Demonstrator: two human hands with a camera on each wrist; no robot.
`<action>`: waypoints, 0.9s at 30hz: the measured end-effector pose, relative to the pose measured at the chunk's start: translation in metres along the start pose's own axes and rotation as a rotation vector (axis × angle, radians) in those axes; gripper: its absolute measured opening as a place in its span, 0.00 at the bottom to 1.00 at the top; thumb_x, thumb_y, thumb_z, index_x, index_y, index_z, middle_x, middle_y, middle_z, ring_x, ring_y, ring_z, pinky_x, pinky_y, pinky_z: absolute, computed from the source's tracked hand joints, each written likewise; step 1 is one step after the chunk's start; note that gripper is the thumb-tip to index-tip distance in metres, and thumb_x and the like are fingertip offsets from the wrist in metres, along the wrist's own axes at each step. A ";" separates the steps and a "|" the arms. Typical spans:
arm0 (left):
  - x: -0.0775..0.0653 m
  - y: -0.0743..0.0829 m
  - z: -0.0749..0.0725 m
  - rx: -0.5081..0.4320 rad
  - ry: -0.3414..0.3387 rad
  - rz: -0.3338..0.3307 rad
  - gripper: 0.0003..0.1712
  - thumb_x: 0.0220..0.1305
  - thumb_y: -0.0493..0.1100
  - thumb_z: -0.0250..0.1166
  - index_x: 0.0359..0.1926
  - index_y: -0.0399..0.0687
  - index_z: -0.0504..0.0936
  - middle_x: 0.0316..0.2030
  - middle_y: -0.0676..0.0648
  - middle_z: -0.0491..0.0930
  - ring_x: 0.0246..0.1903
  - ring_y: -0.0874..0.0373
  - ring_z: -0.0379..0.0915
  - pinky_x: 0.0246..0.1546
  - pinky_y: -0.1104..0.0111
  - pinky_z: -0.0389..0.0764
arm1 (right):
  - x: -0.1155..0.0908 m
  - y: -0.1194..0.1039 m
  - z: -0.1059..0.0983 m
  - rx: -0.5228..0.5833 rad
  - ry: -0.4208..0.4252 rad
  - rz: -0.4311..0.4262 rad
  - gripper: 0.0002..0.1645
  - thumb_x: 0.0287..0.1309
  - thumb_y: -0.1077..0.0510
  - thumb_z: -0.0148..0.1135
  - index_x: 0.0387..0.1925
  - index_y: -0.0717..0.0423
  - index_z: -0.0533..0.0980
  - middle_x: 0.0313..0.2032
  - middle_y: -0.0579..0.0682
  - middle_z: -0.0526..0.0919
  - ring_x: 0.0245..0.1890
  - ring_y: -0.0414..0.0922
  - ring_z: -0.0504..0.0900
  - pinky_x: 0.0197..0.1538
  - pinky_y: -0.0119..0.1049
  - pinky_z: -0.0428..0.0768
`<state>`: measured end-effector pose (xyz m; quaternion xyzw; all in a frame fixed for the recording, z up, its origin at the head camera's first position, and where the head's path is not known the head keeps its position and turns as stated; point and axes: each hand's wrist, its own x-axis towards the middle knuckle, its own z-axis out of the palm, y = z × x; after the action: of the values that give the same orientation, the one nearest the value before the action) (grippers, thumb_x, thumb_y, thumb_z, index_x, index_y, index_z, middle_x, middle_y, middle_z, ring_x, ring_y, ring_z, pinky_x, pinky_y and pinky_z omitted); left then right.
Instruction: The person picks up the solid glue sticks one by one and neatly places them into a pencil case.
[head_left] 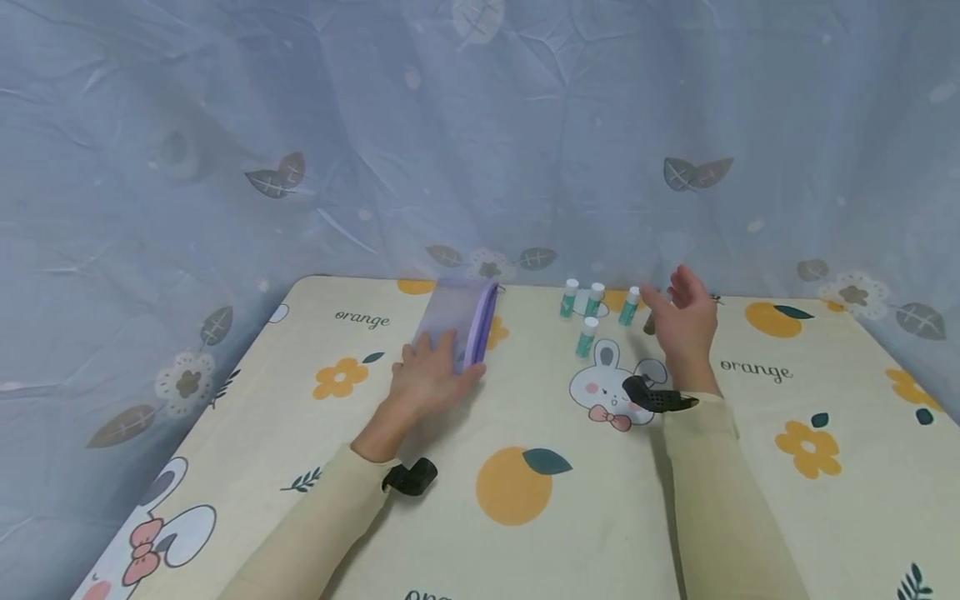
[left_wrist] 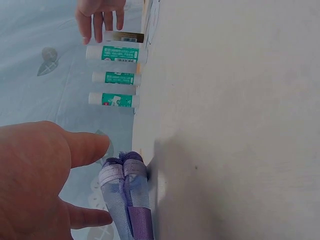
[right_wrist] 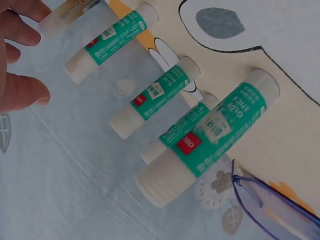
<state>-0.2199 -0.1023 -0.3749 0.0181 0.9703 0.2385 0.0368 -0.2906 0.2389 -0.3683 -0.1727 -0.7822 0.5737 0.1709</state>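
Fingers spread, my left hand point(head_left: 426, 379) lies at the near end of a purple zip mesh pouch point(head_left: 448, 307). In the left wrist view, thumb and a finger stretch out over the pouch's purple zipper end point(left_wrist: 125, 172). My right hand point(head_left: 684, 323) hovers at the far side of the table with loosely bent fingers, holding nothing. Just beside its fingertips stands a brown-and-gold tube point(right_wrist: 75, 14), partly hidden by the hand in the head view. Green-labelled glue sticks with white caps stand to its left; the nearest glue stick point(right_wrist: 215, 132) shows large in the right wrist view.
The glue sticks point(head_left: 595, 300) stand upright between the pouch and my right hand. A cream cloth point(head_left: 600, 517) printed with oranges, flowers and rabbits covers the table. Behind the far edge hangs a blue-grey curtain point(head_left: 480, 150). Black camera straps point(head_left: 658, 395) sit on both wrists.
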 end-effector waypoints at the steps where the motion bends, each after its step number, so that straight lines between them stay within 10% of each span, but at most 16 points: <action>1: 0.000 0.000 0.001 0.001 0.000 0.000 0.48 0.72 0.67 0.60 0.81 0.46 0.61 0.75 0.28 0.61 0.71 0.28 0.61 0.66 0.34 0.68 | 0.000 0.001 0.000 -0.004 0.000 0.007 0.45 0.74 0.43 0.63 0.84 0.34 0.54 0.83 0.38 0.59 0.84 0.41 0.57 0.83 0.41 0.61; 27: 0.002 -0.002 0.004 0.024 -0.002 -0.006 0.49 0.71 0.68 0.60 0.82 0.48 0.60 0.77 0.28 0.59 0.73 0.27 0.58 0.67 0.33 0.67 | 0.008 0.028 0.010 -0.108 0.097 0.157 0.30 0.77 0.53 0.59 0.76 0.47 0.71 0.76 0.50 0.75 0.76 0.49 0.74 0.77 0.45 0.71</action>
<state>-0.2213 -0.1019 -0.3793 0.0159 0.9731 0.2267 0.0383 -0.3003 0.2427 -0.3974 -0.2700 -0.7868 0.5334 0.1534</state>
